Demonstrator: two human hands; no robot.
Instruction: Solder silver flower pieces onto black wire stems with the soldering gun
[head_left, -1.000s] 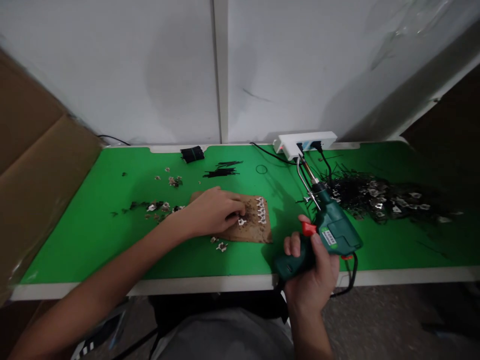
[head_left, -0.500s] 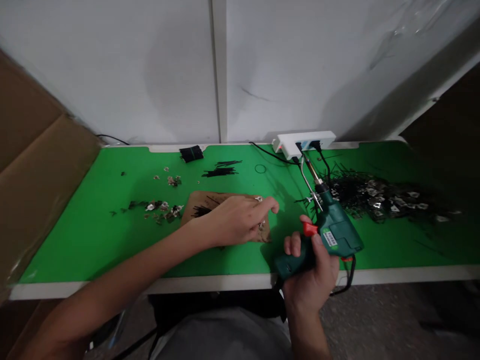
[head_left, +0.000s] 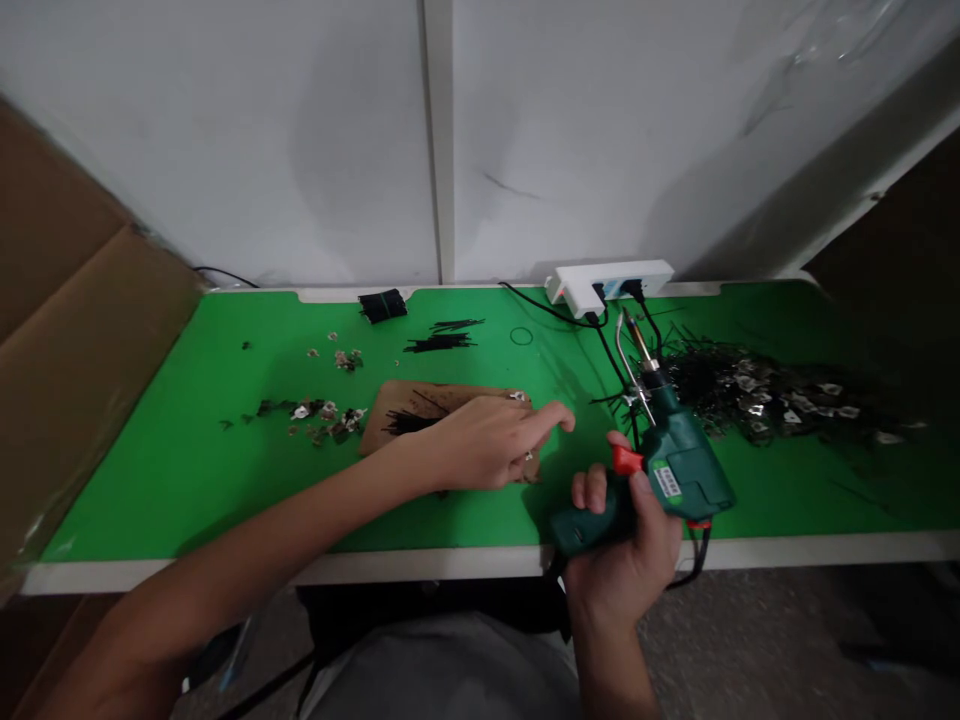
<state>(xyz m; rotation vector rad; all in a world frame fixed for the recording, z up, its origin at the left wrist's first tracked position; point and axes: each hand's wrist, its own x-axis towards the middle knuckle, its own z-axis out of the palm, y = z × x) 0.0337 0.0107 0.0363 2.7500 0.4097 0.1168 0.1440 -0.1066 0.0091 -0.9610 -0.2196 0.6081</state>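
My right hand [head_left: 630,545] is wrapped round the handle of a green soldering gun [head_left: 686,465] with a red trigger. Its metal tip points up and away, beside a thin curved feed tube. Over a brown board [head_left: 409,392], my left hand [head_left: 491,440] is bent down with the index finger sticking out to the right. The other fingers curl underneath, so what they hold is hidden. Small metal terminals [head_left: 517,397] show at the board's right end, one by the fingertips. Black wires [head_left: 409,422] lie on the board's left part, partly under the hand.
Loose metal terminals [head_left: 345,423] lie left of the board. Behind it are short black wires [head_left: 440,342] and a tied wire bundle [head_left: 382,306]. A white power strip [head_left: 622,280] stands at the back. A heap of wires with terminals [head_left: 757,390] spreads at right. Cardboard [head_left: 90,270] borders the left.
The soldering gun in my right hand has shifted slightly right, its tip away from the power strip's plugs. My left hand has slid a little right over the board.
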